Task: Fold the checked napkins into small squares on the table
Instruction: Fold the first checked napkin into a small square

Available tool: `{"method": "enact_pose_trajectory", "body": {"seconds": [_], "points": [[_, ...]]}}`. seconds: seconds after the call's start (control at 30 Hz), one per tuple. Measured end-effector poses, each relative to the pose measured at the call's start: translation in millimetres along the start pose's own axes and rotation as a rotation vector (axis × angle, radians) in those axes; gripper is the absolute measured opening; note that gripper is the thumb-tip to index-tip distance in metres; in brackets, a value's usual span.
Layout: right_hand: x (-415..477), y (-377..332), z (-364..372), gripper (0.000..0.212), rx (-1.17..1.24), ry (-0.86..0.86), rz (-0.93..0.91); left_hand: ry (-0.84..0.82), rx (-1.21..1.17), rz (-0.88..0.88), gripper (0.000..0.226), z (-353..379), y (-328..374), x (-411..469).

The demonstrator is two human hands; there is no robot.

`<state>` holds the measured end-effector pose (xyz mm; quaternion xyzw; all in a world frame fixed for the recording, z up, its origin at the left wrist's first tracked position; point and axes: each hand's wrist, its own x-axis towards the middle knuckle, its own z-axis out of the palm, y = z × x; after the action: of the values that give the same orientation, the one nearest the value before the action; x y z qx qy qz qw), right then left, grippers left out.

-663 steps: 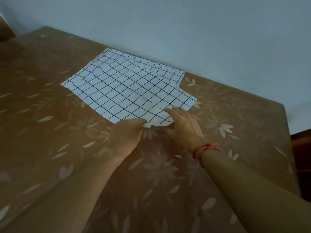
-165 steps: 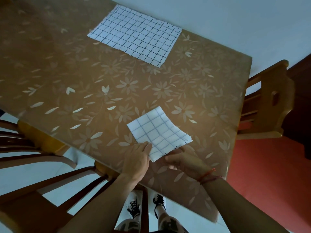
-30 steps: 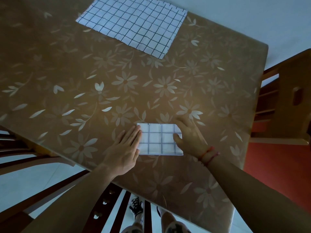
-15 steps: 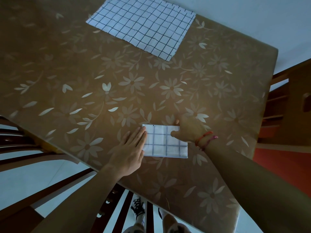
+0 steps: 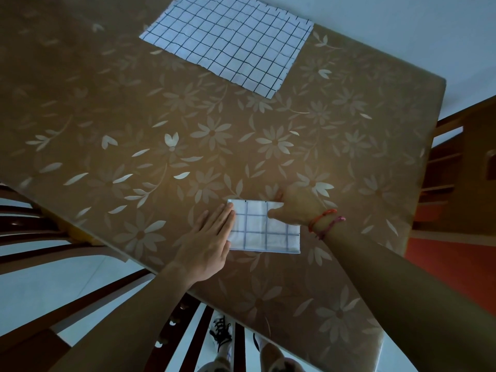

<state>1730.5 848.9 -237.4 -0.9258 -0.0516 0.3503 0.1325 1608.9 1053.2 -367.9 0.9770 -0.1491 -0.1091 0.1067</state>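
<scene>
Two checked napkins lie on the floral desk (image 5: 107, 116). The folded napkin (image 5: 257, 237) sits at 6 o'clock: my left hand (image 5: 206, 242) presses its 9 o'clock edge with straight fingers (image 5: 222, 216), my right hand (image 5: 298, 208) pinches its 1 o'clock corner. The flat napkin (image 5: 230, 41) lies at 12 o'clock.

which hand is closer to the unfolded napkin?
Right. The right hand grips the far corner of the folded napkin, on the side facing the unfolded napkin; the left hand lies flat on its left edge, further back.

Dim bluish light, soft shadows, sharp focus, wide-angle bending (strongest at edges)
</scene>
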Motion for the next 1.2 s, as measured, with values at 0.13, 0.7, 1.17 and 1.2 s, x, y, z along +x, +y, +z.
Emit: {"method": "enact_pose_trajectory", "body": {"seconds": [0.13, 0.7, 1.17, 1.2], "points": [[41, 22, 29, 0.038, 0.057, 0.036, -0.017, -0.002, -0.011, 0.001, 0.062, -2, 0, 0], [-2, 63, 60, 0.002, 1.071, -0.034, 0.236, 0.223, -0.256, -0.009, 0.066, -16, 32, -16], [-36, 65, 109, 0.017, 1.243, -0.099, 0.293, 0.407, -0.166, -0.093, 0.025, 5, 63, -29], [-38, 66, 110, 0.019, 1.240, -0.086, 0.269, 0.395, -0.180, -0.107, 0.023, 7, 62, -30]]}}
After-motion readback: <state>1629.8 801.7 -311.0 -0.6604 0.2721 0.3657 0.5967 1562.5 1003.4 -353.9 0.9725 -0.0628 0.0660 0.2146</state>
